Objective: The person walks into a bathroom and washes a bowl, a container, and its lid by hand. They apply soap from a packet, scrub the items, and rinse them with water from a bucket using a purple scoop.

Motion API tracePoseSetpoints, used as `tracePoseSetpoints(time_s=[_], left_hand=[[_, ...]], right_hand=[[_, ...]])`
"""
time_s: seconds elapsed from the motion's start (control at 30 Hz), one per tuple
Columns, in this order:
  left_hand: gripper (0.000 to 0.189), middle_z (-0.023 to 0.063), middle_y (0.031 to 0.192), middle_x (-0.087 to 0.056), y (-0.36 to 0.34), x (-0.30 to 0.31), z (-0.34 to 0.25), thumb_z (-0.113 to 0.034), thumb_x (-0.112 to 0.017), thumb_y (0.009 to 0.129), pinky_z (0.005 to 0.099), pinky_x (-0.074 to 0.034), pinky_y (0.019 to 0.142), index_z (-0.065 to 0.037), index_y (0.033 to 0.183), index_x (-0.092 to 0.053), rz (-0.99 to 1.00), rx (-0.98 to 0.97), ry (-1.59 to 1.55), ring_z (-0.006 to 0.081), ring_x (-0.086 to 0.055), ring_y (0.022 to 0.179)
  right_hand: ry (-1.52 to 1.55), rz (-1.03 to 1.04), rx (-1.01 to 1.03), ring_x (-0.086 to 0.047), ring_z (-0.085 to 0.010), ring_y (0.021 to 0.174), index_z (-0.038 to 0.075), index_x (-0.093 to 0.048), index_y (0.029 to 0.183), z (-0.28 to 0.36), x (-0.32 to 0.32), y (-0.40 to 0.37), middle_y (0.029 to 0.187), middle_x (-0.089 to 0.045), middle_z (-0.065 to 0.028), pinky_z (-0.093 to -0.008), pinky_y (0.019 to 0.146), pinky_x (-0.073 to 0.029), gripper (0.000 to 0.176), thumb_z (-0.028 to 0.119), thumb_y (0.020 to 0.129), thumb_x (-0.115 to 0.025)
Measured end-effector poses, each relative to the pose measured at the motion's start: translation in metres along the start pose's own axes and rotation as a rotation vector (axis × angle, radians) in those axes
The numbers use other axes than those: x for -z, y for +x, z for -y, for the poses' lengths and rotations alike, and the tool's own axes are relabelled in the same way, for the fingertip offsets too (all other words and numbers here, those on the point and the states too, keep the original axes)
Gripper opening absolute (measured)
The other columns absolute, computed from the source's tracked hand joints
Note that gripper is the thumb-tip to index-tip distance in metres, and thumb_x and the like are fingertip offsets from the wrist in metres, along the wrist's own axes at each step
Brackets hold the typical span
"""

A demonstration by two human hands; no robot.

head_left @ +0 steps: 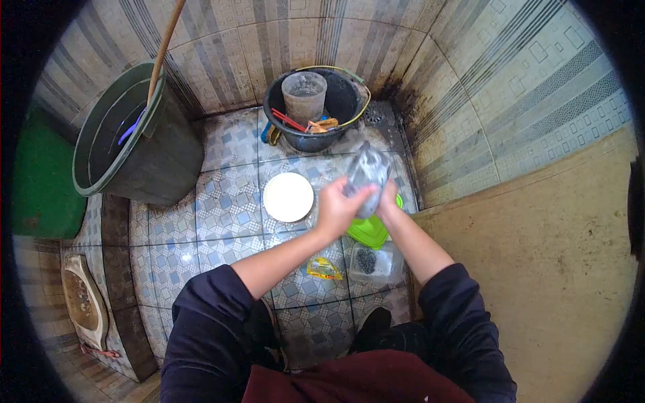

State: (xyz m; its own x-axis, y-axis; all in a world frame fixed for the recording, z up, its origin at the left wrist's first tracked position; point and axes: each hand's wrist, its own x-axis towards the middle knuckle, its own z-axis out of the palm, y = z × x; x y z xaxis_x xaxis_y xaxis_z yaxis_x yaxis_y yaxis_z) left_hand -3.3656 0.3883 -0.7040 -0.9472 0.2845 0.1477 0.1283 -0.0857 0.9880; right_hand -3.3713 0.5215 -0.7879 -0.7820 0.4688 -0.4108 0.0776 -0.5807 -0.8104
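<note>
My left hand [340, 207] and my right hand [388, 197] are both closed round a clear, greyish plastic item [369, 176], blurred and perhaps a bottle or bag. It is held tilted above the tiled floor. Beneath my hands lies a bright green lid [369, 232], partly covered by them. Just below the lid sits a clear plastic container [384, 266] with a dark scouring pad [366, 260] in it. A yellow packet [324, 269] lies on the floor left of the container. The round white plate or lid [288, 197] rests left of my hands.
A large green-grey bin [164, 161] with a wooden stick [163, 54] stands at the left. Near the back wall is a black basin [311, 140] holding a grey cup [304, 101]. A squat toilet [101, 316] is at the lower left. Beige panel [517, 269] at right.
</note>
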Motion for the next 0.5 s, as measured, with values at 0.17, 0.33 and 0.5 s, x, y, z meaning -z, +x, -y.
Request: tracePoseSetpoints(time_s=[0.17, 0.33, 0.5], left_hand=[[0.028, 0.0086, 0.056, -0.051, -0.020, 0.033, 0.039, -0.026, -0.069, 0.063, 0.0319, -0.043, 0.051, -0.002, 0.068, -0.056, 0.301, -0.310, 0.662, 0.0253, -0.053, 0.052], [0.021, 0.0059, 0.067, -0.049, -0.011, 0.122, 0.059, -0.021, -0.067, 0.060, 0.0350, -0.041, 0.075, -0.006, 0.070, -0.056, 0.563, -0.515, 0.918, 0.0231, -0.052, 0.070], [0.015, 0.0062, 0.076, -0.049, -0.025, 0.228, 0.099, -0.012, -0.061, 0.066, 0.0492, -0.024, 0.094, -0.009, 0.079, -0.056, 0.374, -0.394, 1.229, 0.0236, -0.050, 0.079]], right_hand=[[0.070, 0.039, -0.264, -0.055, -0.0190, 0.068, 0.002, -0.057, 0.083, -0.014, -0.006, -0.023, 0.076, -0.057, -0.0060, -0.0334, 0.062, -0.046, 0.031, 0.029, 0.083, -0.041], [-0.600, 0.027, -0.254, -0.047, -0.0152, 0.048, 0.002, -0.053, 0.067, -0.019, 0.038, -0.005, 0.063, -0.052, -0.0059, -0.0319, 0.044, -0.039, 0.030, 0.029, 0.078, -0.048], [-0.964, 0.068, -0.192, -0.049, -0.0148, 0.041, 0.001, -0.056, 0.065, -0.002, 0.062, -0.007, 0.059, -0.055, -0.0074, -0.0307, 0.042, -0.041, 0.032, 0.031, 0.076, -0.052]])
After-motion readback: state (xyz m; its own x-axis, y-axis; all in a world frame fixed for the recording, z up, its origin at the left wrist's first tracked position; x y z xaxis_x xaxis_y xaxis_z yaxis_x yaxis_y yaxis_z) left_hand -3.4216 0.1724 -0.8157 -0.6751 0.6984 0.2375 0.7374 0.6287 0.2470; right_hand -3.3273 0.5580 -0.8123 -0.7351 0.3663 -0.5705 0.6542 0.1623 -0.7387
